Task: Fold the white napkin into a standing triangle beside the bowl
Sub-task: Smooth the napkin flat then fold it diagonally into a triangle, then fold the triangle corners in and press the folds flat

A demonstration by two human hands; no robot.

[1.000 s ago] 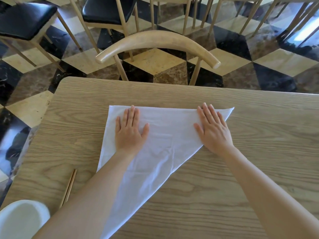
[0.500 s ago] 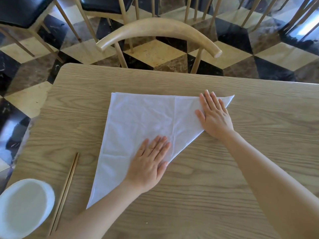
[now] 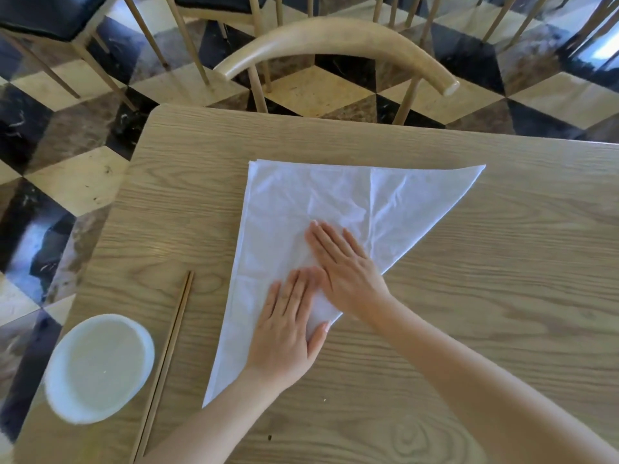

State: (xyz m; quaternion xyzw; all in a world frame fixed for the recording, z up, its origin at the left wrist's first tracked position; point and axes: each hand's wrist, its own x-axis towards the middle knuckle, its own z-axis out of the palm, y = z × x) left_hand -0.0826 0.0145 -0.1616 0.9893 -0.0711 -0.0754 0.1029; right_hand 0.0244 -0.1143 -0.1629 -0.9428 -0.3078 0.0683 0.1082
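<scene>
Checkered marble floor, several chairs [image 3: 338, 41]; wooden table [image 3: 469, 296] in foreground. Item: white napkin [image 3: 335, 195], lying flat as a large triangle, long fold running from far right corner to near left tip, square corner at far left. Position: mid-table, right of chopsticks [image 3: 167, 356] and bowl [image 3: 98, 368], touching neither. Left hand [image 3: 284, 329]: palm down, fingers spread flat, pressing the napkin near the diagonal fold, clamped on nothing. Right hand [image 3: 341, 266]: likewise flat and open, just above the left, fingertips overlapping it slightly. Change noted: a second ago the hands lay well apart near the far edge; the left came down to the fold first, and the right has since left the far right corner to join it. Judgement: the diagonal crease is being smoothed, first fold done, standing shape not yet begun. Bowl: white, shallow, at near left table corner; appears empty. Chopsticks: one pair, between bowl and napkin.
</scene>
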